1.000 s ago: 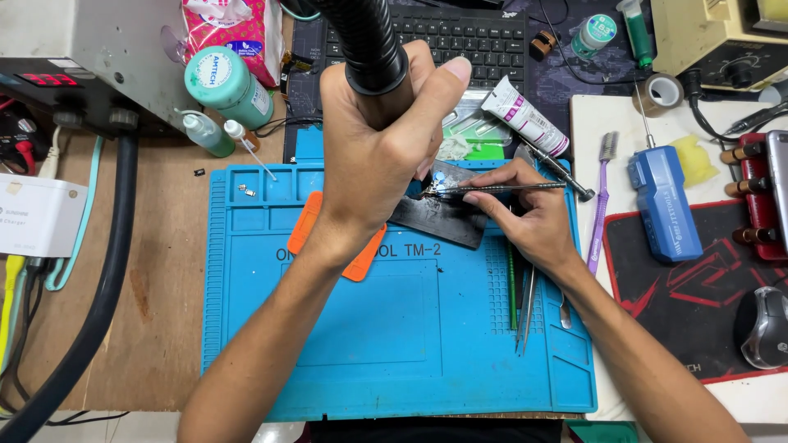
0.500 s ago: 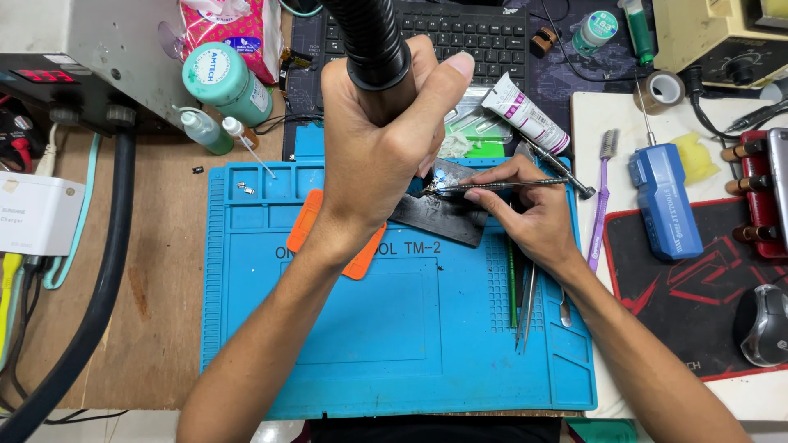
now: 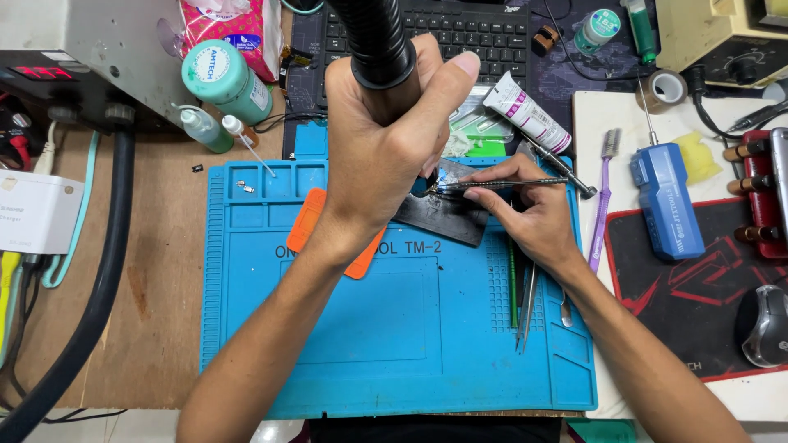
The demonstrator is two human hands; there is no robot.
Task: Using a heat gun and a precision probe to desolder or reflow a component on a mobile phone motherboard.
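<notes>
My left hand [image 3: 386,139] grips a black ribbed hot-air handle [image 3: 373,41] held upright over a dark flat device [image 3: 443,215] lying on the blue work mat [image 3: 328,328]. My right hand [image 3: 525,209] holds thin metal tweezers [image 3: 525,183] sideways, their tip against the device right below the handle's nozzle. The nozzle tip is hidden behind my left hand. An orange flat pry card [image 3: 308,221] lies under my left wrist.
Spare tweezers and picks [image 3: 525,303] lie on the mat's right side. A blue electric screwdriver [image 3: 666,201], purple brush [image 3: 602,205] and paste tube [image 3: 525,111] sit right. Bottles [image 3: 226,82], a keyboard [image 3: 492,25], a grey station [image 3: 74,41] and black hose [image 3: 90,303] stand around.
Both hands stay almost still. The tweezers tip shifts very slightly on the device.
</notes>
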